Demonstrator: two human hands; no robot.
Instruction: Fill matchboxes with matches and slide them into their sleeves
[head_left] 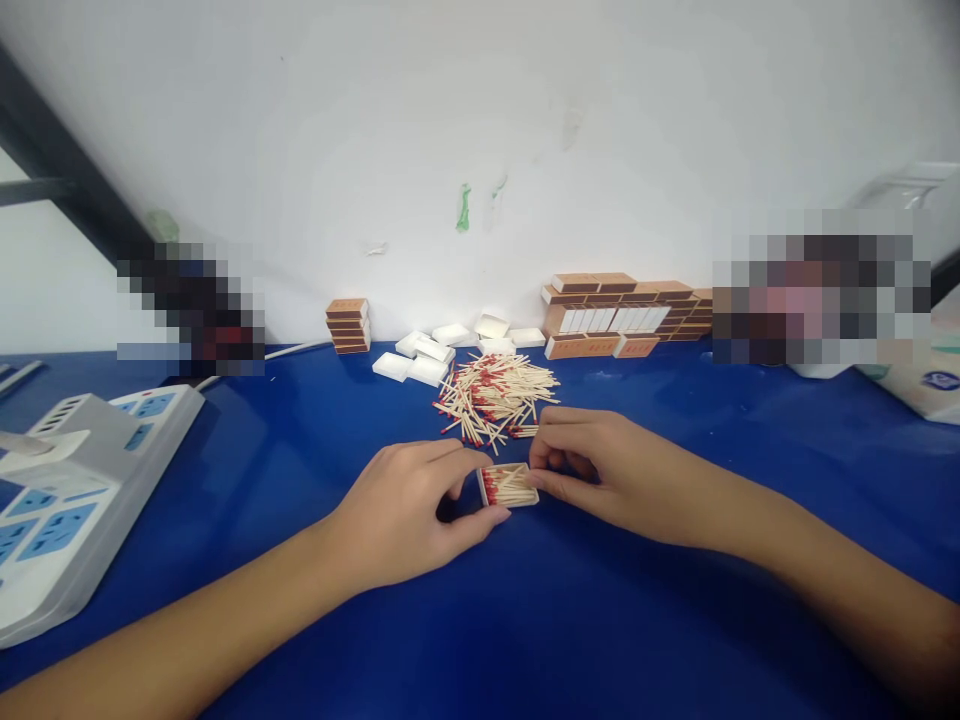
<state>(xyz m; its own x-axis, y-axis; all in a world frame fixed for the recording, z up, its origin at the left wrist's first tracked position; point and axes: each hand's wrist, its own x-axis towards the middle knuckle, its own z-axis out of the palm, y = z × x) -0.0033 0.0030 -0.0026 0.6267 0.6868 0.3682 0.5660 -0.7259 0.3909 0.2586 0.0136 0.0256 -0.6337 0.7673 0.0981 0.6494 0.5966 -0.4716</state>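
Note:
A small white matchbox tray [510,501] lies on the blue table, filled with red-headed matches [511,484] whose heads mostly point left. My left hand [409,510] grips the tray's left end, thumb at the near side and forefinger at the far side. At the tray's right end, my right hand [592,462] has thumb and fingers closed in a pinch on the tail ends of matches; the exact contact is partly hidden. Just beyond the tray spreads a loose pile of matches [499,390]. A few more matches [523,432] lie beside my right fingers.
Several empty white trays [429,370] lie behind the pile. Closed matchboxes are stacked at the back left [348,326] and in a longer wall of matchboxes [600,345] at the back right. A power strip [150,500] occupies the left side. A white wall [420,130] bounds the table's back.

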